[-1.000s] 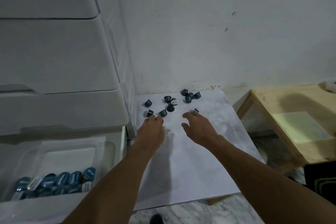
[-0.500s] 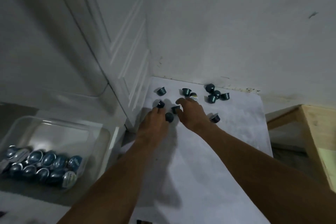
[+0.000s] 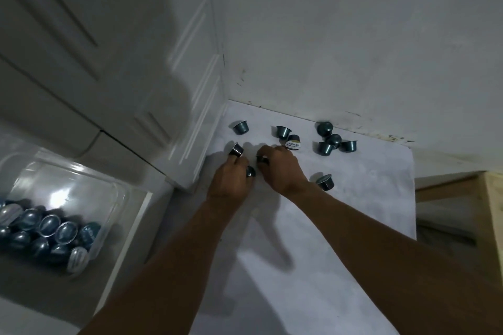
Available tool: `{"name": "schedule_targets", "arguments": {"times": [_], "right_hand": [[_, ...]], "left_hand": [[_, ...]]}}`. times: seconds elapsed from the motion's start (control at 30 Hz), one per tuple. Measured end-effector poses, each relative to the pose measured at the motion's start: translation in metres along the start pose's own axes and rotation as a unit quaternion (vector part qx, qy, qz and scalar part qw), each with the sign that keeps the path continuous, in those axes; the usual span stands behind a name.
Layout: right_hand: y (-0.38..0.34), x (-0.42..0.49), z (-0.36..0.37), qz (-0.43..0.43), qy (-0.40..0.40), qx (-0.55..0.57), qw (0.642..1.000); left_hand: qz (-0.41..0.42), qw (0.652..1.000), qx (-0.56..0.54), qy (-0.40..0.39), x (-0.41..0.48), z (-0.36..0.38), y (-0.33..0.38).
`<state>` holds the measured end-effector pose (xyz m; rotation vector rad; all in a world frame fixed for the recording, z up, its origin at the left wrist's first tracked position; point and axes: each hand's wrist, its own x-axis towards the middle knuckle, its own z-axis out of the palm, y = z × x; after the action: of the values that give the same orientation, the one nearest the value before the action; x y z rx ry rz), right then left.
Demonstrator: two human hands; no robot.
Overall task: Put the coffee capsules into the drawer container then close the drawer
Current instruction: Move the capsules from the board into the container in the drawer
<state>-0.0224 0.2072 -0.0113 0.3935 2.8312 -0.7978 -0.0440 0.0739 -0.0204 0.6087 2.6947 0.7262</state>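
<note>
Several dark teal coffee capsules lie scattered on a white sheet (image 3: 340, 226) near the wall, among them a cluster (image 3: 333, 140) at the back right and a single one (image 3: 325, 182) beside my right wrist. My left hand (image 3: 231, 182) pinches one capsule (image 3: 236, 149) at its fingertips, with another capsule (image 3: 250, 171) against its thumb. My right hand (image 3: 280, 168) closes its fingers on a capsule (image 3: 262, 159). At the lower left the open drawer's clear container (image 3: 114, 193) holds several capsules (image 3: 46, 236).
A white plastic drawer unit (image 3: 122, 62) rises at the left, its corner close to my left hand. A white wall (image 3: 353, 35) bounds the sheet at the back. A wooden frame (image 3: 492, 226) stands at the right edge.
The view has moved closer and tilted. Both hands have closed in on the capsules at the sheet's near-left group; my left fingers now grip one and my right fingers curl over another.
</note>
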Motion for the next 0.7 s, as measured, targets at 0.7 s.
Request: {"name": "schedule_targets", "arguments": {"times": [0.7], "right_hand": [[-0.019, -0.053, -0.003, 0.099, 0.033, 0.022, 0.994]], "left_hand": [[-0.014, 1.0, -0.019, -0.011, -0.033, -0.039, 0.012]]}}
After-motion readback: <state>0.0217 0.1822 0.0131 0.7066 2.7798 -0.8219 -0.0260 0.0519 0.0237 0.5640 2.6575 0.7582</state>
